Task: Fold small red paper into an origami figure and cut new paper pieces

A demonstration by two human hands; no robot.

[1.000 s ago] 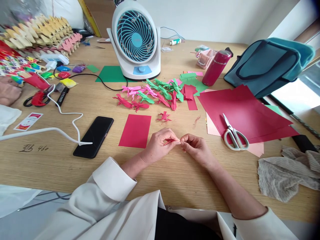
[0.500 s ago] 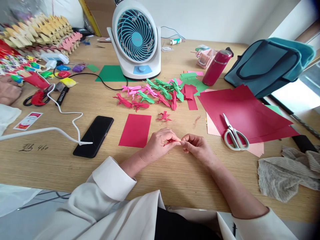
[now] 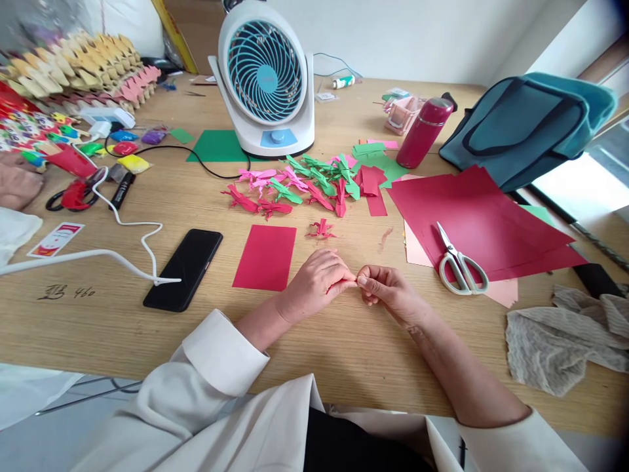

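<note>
One bare left hand (image 3: 317,282) and one bare right hand (image 3: 388,290) pinch closed, fingertips touching, below centre frame; what they grip is hidden. A red rectangular paper sheet (image 3: 265,257) lies nearer the left, long axis running up-frame.

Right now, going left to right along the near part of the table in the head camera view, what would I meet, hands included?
White-and-red printed card, black rectangular smartphone, flat red paper rectangle, left hand, right hand, white-handled metal scissors, crumpled beige cloth.
</note>
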